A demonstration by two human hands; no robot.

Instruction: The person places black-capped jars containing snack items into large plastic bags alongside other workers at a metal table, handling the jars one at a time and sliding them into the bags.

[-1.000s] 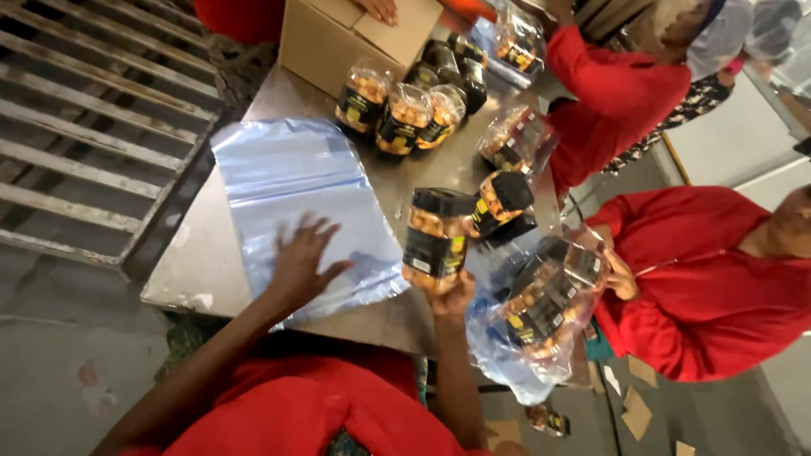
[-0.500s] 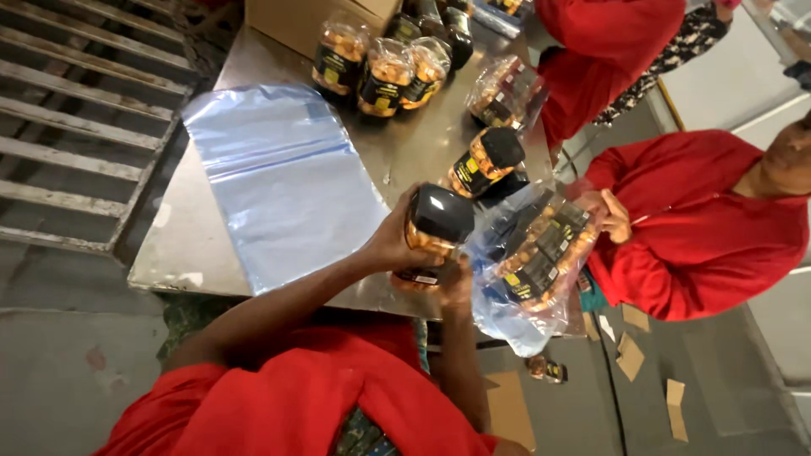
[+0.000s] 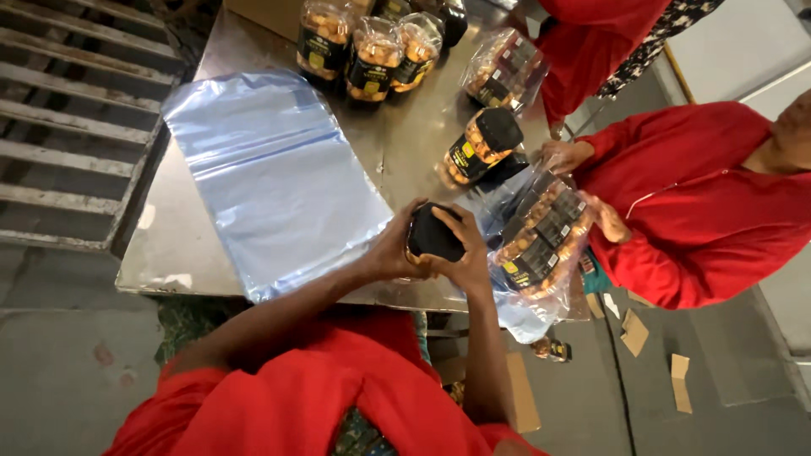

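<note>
Head view: at frame centre, the left hand (image 3: 390, 251) and right hand (image 3: 463, 257) are both clamped around a black-lidded jar (image 3: 433, 234) above the metal table's (image 3: 169, 245) near edge. A clear plastic bag (image 3: 274, 173) lies flat left of it, more jars (image 3: 369, 51) at top.

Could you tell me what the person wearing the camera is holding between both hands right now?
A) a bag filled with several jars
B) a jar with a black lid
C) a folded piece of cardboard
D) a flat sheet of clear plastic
B: the left hand and right hand both clasp a jar with a black lid above the metal table, while the clear plastic sheet lies flat beside it.
</note>
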